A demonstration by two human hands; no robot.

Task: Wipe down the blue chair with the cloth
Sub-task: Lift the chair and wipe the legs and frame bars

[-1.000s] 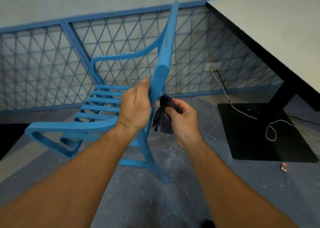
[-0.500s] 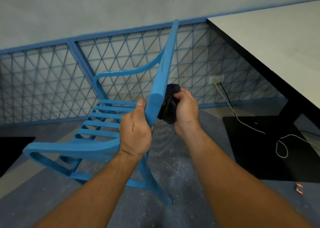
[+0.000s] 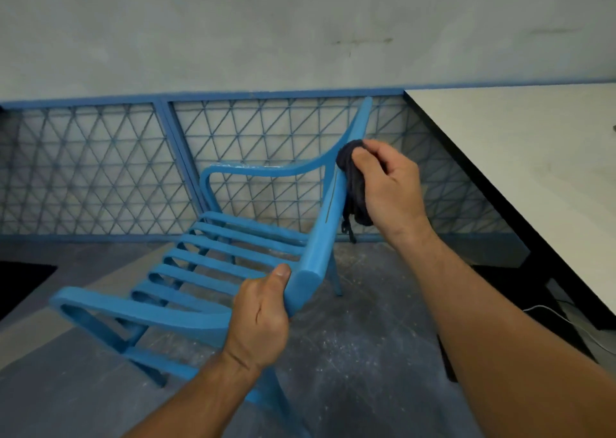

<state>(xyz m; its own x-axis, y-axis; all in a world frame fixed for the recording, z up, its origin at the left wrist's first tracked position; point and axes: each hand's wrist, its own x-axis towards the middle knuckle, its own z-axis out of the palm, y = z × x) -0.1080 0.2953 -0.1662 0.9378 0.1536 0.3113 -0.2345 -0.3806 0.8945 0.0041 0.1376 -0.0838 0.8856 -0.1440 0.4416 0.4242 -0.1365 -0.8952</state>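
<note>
Blue chair (image 3: 213, 264) stands on the floor by the lattice railing (image 3: 100, 167), its backrest edge toward the camera. Left hand (image 3: 260, 317) is clamped on the near end of the backrest, steadying it. Right hand (image 3: 386, 184) is closed around the dark cloth (image 3: 353, 184), pressing it to the back face of the backrest. Change: half a second ago the cloth sat low, near the left hand; it is now well up toward the far end. Reading: a stroke along the backrest is under way. Seat slats and arms likely still to do.

One blue chair (image 3: 233, 254), one dark cloth (image 3: 354, 184), two hands, one white table (image 3: 533, 157).
</note>
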